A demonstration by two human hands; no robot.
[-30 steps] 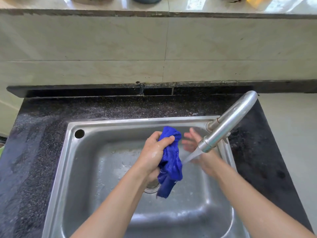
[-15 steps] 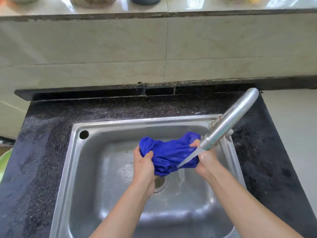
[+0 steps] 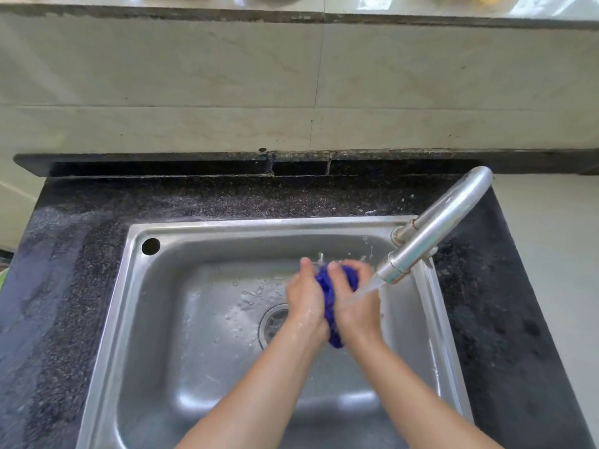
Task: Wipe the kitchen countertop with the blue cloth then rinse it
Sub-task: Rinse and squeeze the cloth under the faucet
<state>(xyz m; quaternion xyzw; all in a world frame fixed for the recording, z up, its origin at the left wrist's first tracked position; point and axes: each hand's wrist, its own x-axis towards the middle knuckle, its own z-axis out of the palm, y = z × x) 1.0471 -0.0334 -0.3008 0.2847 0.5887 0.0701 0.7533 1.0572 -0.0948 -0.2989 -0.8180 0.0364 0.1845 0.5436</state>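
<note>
The bright blue cloth (image 3: 330,296), bunched into a tight wad, sits pressed btwn both hands over the middle of the basin, w/ a small tail of fabric poking out below the wrists. Left hand (image 3: 306,296) wraps its left side, fingers curled up and over the top; right hand (image 3: 355,301) clamps the other side, fingers folded across the front of the wad, so both hands are closed firmly on the cloth. A stream of water (image 3: 368,288) from the curved brushed-metal faucet spout (image 3: 434,228) lands on the back of the right hand, just beside the cloth, w/ droplets flying up above the fingertips. The spout rises from the sink's far right corner and angles down toward the hands. Below and left of the hands is the round metal drain strainer (image 3: 274,325), partly hidden by the left wrist. The square stainless steel sink (image 3: 136,319) has a round overflow hole (image 3: 151,246) near its far left corner. Around it runs the black speckled stone counter (image 3: 74,286), streaked w/ wet along the left edge and far edge. Behind the counter's far edge stands a beige tiled wall (image 3: 227,76).
</note>
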